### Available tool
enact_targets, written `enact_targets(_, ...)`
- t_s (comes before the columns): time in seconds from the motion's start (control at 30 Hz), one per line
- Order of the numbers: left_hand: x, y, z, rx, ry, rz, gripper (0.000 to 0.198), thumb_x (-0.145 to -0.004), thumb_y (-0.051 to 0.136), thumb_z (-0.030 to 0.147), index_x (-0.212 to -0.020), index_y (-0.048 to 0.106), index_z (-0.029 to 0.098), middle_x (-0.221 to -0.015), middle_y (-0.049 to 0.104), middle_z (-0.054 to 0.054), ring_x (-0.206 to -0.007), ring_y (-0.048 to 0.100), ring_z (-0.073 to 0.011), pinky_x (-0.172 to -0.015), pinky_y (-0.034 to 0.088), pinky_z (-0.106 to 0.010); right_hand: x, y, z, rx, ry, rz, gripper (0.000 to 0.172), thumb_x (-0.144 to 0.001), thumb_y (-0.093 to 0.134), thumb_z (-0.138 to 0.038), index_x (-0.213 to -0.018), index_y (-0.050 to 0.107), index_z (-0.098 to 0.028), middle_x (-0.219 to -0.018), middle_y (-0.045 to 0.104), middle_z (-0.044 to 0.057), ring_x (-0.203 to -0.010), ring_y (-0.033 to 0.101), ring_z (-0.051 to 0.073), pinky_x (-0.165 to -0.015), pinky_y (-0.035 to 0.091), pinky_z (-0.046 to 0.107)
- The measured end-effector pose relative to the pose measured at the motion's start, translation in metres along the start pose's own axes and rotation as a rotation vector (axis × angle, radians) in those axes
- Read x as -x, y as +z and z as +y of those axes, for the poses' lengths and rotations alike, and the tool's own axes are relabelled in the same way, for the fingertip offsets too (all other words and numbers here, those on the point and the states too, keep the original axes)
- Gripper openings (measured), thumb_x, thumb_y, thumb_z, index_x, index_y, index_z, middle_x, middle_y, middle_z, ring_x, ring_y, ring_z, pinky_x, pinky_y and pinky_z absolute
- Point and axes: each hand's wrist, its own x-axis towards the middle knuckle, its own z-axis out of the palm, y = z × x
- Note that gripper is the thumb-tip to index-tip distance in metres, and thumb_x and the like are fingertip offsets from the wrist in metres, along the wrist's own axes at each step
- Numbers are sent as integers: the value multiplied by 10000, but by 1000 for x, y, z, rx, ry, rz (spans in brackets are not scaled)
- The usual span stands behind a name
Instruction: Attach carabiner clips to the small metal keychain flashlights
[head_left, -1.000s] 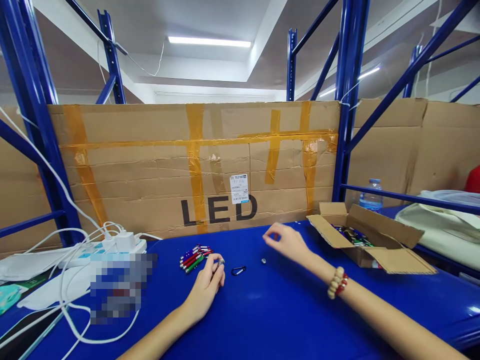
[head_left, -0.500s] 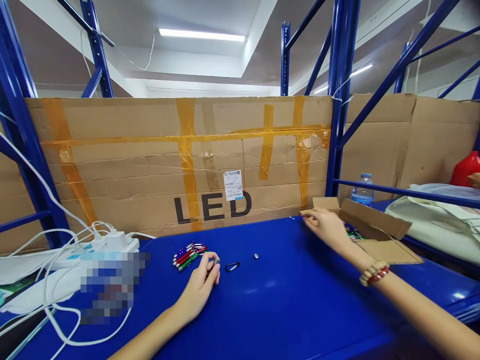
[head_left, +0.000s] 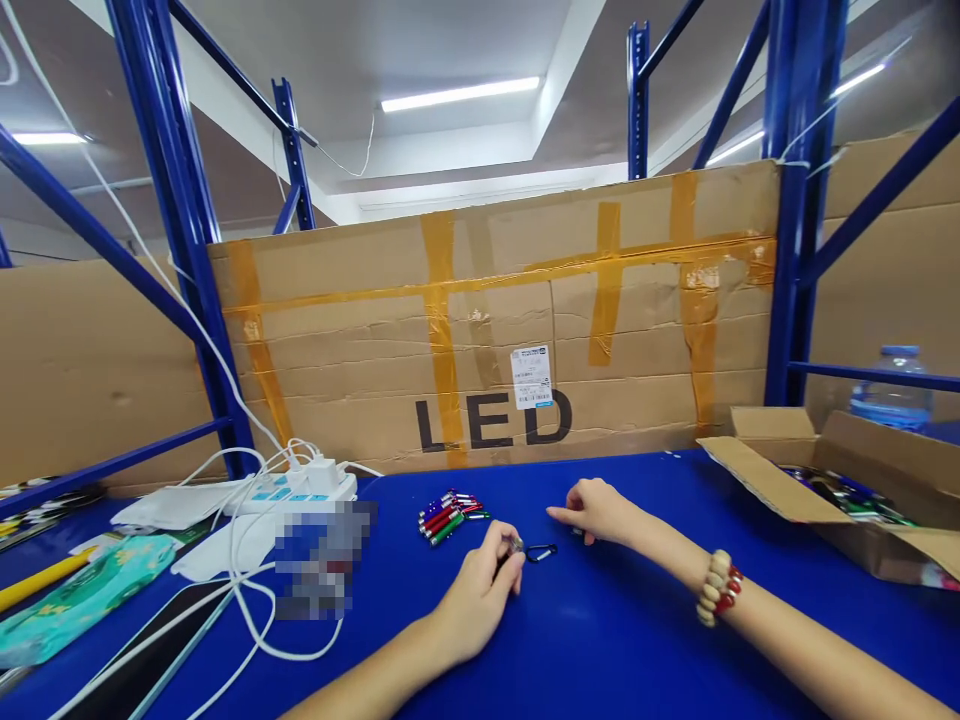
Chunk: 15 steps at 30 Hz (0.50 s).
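Observation:
My left hand (head_left: 484, 590) is closed, with a small shiny metal piece (head_left: 517, 545) pinched between thumb and fingertips; its exact kind is too small to tell. Just beyond those fingertips lies a black carabiner (head_left: 541, 553) on the blue tabletop. My right hand (head_left: 606, 512), wearing beaded bracelets on the wrist, is low over the table to the right of the carabiner. Its fingers are closed around a small silvery piece (head_left: 577, 532), mostly hidden by them. Behind my left hand sits a pile of slim metallic tubes (head_left: 444, 517) in red, green and purple.
An open cardboard box (head_left: 795, 490) at right holds more colourful tubes. A water bottle (head_left: 892, 388) stands behind it. White cables and a power strip (head_left: 330, 485) occupy the left, with a teal packet (head_left: 90, 590). Large cardboard (head_left: 360, 390) forms the back wall.
My right hand has moved left from the box flap to the small silvery piece on the table. My left hand keeps its pinch. The view has turned right.

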Motion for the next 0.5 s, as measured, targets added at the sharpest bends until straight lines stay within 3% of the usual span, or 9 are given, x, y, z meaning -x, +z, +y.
enact_targets(0.17, 3, -3, 0, -24, 52, -47, 144, -889, 326, 281, -856, 430, 186, -604, 444, 49, -575, 417, -99, -587, 327, -208, 8, 8, -4, -46, -67, -13, 148, -689, 604, -269, -605, 626, -149, -576, 677, 40, -506, 623, 139, -482, 432, 185)
enact_targets(0.5, 4, -5, -4, -88, 70, -46, 199, -888, 334, 279, -920, 515, 202, -624, 497, 49, -608, 474, -97, -634, 357, -196, 9, 7, 9, -99, -185, 0, 216, -656, 600, -368, -641, 669, -163, -592, 670, 43, -537, 594, 158, -508, 431, 228)
